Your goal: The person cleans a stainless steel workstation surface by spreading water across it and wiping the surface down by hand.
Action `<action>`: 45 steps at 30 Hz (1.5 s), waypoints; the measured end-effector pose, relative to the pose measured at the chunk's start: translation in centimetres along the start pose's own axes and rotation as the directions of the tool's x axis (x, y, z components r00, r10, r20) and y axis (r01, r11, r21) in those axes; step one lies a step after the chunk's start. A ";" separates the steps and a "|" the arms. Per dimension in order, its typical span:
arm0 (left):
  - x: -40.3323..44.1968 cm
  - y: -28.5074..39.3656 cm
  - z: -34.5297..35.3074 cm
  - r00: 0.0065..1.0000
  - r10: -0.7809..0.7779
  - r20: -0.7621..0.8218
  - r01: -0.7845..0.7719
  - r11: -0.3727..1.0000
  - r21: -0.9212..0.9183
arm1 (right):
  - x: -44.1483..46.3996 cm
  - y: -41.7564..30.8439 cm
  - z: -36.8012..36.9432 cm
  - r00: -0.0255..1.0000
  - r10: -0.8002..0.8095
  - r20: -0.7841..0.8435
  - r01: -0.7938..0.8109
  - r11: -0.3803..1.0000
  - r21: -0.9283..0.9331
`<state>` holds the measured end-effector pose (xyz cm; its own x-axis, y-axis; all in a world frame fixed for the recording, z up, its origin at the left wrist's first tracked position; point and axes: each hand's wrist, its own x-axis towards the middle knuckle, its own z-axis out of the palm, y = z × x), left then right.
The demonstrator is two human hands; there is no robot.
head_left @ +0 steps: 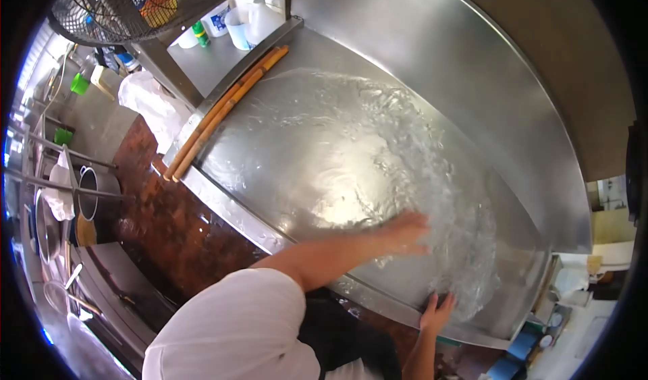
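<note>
1. So the main surface is a big stainless steel worktop [287, 167] with a raised metal rim; the whole thing's pretty shiny.
2. Clear, rippling water [445, 198] is spread over it, thickest toward the tall steel backsplash side.
3. Two long wooden poles [223, 120] lie side by side across one end.
4. Just past those, a lower steel shelf [202, 73] holds a white jug [263, 22] and a green bottle [200, 34].
5. Floor's [145, 201] reddish brown, kinda wet-looking.

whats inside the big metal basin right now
Clear, rippling water covers much of the metal basin floor, and two wooden poles lie across one end. Whatever is directly beneath the left hand and right hand is covered, so cannot be seen.
</note>
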<state>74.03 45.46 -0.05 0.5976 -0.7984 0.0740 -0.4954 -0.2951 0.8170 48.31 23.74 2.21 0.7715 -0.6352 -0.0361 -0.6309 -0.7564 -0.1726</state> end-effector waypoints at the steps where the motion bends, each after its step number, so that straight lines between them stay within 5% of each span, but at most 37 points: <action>1: -1.5 0.3 -1.7 0.994 0.030 -0.106 -0.023 0.998 0.064 | -1.3 -0.4 -0.6 1.000 0.019 0.009 -0.019 1.000 0.002; 3: -7.5 -0.4 -7.3 0.947 0.117 -0.300 -0.058 0.979 0.198 | -2.8 -1.3 -0.3 0.998 -0.033 -0.048 0.031 0.999 -0.027; 5: -12.1 -7.3 -10.6 0.783 0.097 -0.614 0.238 0.865 0.441 | -3.4 -2.0 -0.2 0.993 -0.048 -0.111 0.044 0.998 -0.038; 7: -14.9 -8.1 -19.3 0.698 -0.404 -0.592 0.690 0.601 0.403 | -3.5 -3.0 -0.5 0.983 -0.032 -0.182 0.026 0.999 -0.037; 9: -15.7 -12.8 -24.2 0.629 -0.307 -0.715 0.689 0.647 0.328 | -3.6 -2.0 -0.1 0.977 -0.064 -0.204 0.059 0.998 -0.030; 11: -13.8 -17.0 -28.3 0.691 -0.340 -0.637 0.688 0.577 0.439 | -3.4 -2.1 0.4 0.972 -0.070 -0.225 0.066 0.997 -0.026; 14: -9.0 -20.7 -30.2 0.571 -0.387 -0.724 0.814 0.385 0.436 | -3.3 -2.4 0.3 0.980 -0.024 -0.199 0.019 0.999 -0.030; 16: -4.1 -21.2 -28.1 0.597 -0.388 -0.702 0.801 0.338 0.494 | -3.4 -2.5 0.0 0.991 0.035 -0.129 -0.038 0.999 -0.023; 18: 1.6 -18.8 -22.7 0.734 -0.311 -0.604 0.676 0.423 0.604 | -3.5 -2.1 0.2 0.983 -0.028 -0.181 0.019 0.998 -0.055; 22: 8.9 -8.8 -8.7 0.889 -0.186 -0.418 0.328 0.896 0.299 | -3.6 -2.9 -0.3 0.988 0.031 -0.151 -0.035 0.999 -0.025; 25: 9.7 -1.9 -3.9 0.995 0.053 0.081 -0.052 0.999 -0.012 | -3.3 -3.0 -0.4 0.991 0.013 -0.130 -0.013 1.000 0.003; 28: 5.5 -2.7 -8.3 0.951 0.170 -0.260 -0.154 0.985 0.081 | -3.3 -2.3 -0.1 0.990 -0.032 -0.136 0.036 0.999 0.030; 29: 3.7 -2.4 -14.0 0.964 -0.026 -0.263 0.068 0.986 0.153 | -3.5 -2.3 0.0 0.989 -0.033 -0.146 0.036 0.999 0.020; 31: 0.7 -12.4 -16.7 0.720 -0.155 -0.676 0.307 0.945 0.110 | -3.4 -2.4 -0.1 0.985 -0.037 -0.168 0.037 0.999 -0.002; 32: -1.3 -13.4 -22.6 0.706 -0.221 -0.673 0.560 0.756 0.339 | -3.4 -2.1 0.1 0.981 -0.058 -0.185 0.058 0.998 -0.004; 33: -1.9 -16.0 -26.3 0.556 -0.250 -0.793 0.757 0.545 0.359 | -3.4 -1.7 0.4 0.977 -0.078 -0.201 0.078 0.997 -0.007; 34: -3.7 -19.5 -28.9 0.563 -0.127 -0.817 0.752 0.489 0.443 | -3.8 -1.3 0.4 0.972 -0.097 -0.212 0.096 0.995 -0.012; 39: -2.1 -25.2 -34.3 0.507 -0.470 -0.723 0.859 0.339 0.382 | -3.4 -1.8 0.0 0.980 -0.069 -0.185 0.061 0.997 -0.045; 42: 1.1 -24.2 -31.6 0.414 -0.440 -0.797 0.908 0.263 0.327 | -3.7 -1.6 -0.1 0.982 -0.064 -0.179 0.058 0.998 -0.033; 44: 3.8 -23.4 -27.7 0.637 -0.324 -0.699 0.769 0.331 0.547 | -3.5 -1.7 -0.1 0.984 -0.057 -0.171 0.053 0.998 -0.026; 45: 6.2 -21.4 -24.4 0.699 -0.237 -0.675 0.682 0.506 0.528 | -3.4 -1.9 -0.1 0.985 -0.043 -0.165 0.038 0.999 -0.030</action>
<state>103.74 59.66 -3.09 0.9605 -0.1339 0.2438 -0.1765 -0.9709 0.1620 46.93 27.34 2.77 0.7735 -0.6194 0.1341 -0.6032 -0.7845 -0.1442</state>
